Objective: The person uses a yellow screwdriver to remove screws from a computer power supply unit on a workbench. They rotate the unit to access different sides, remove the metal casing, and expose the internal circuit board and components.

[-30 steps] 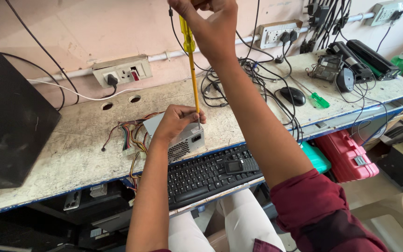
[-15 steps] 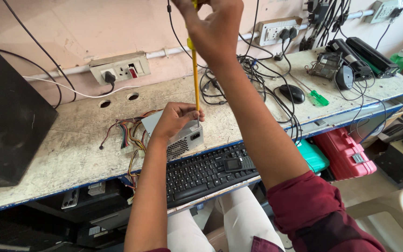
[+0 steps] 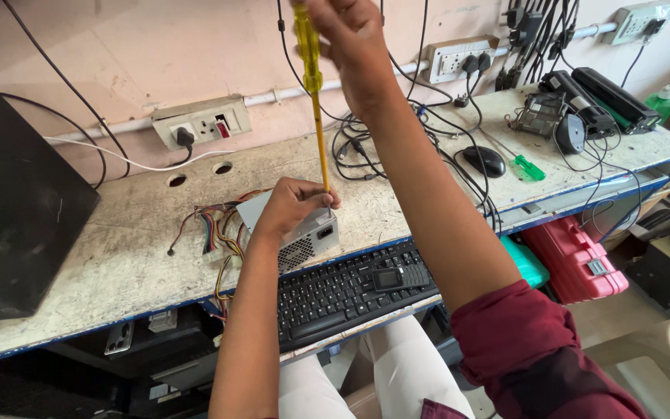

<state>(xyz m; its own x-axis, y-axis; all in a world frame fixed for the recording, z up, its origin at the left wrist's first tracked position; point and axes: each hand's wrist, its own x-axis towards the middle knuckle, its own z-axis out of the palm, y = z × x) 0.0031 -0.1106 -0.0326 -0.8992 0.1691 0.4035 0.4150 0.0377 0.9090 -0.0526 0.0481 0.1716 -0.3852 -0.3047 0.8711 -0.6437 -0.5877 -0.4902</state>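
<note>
— Where was the power supply [image 3: 304,237]?

— It lay on the worn bench [image 3: 102,256], near its front edge, a grey metal box with a vented face toward the person. A bundle of coloured wires [image 3: 215,225] trailed off its far side along the bench top.

— And the hands?

— The left hand [image 3: 292,206] rested on top of the power supply, fingers curled down over it, pressing it in place. The right hand [image 3: 354,46] was high above the power supply, closed around the handle of a long yellow screwdriver [image 3: 316,101]. The shaft ran straight down, and its tip met the top of the power supply right beside the left fingers.

— What sat around the power supply?

— Just in front of it, below the bench edge, a black keyboard [image 3: 335,295] on a tray, with a small black calculator [image 3: 397,277] lying on it. Behind the power supply, a wall socket [image 3: 203,124] with one plug in it. Well to its left, a big black case [image 3: 17,209]. To its right, tangled black cables [image 3: 366,147], then a black mouse [image 3: 484,161] and a green screwdriver [image 3: 527,167]. Further right and lower, a red toolbox [image 3: 575,260].
</note>
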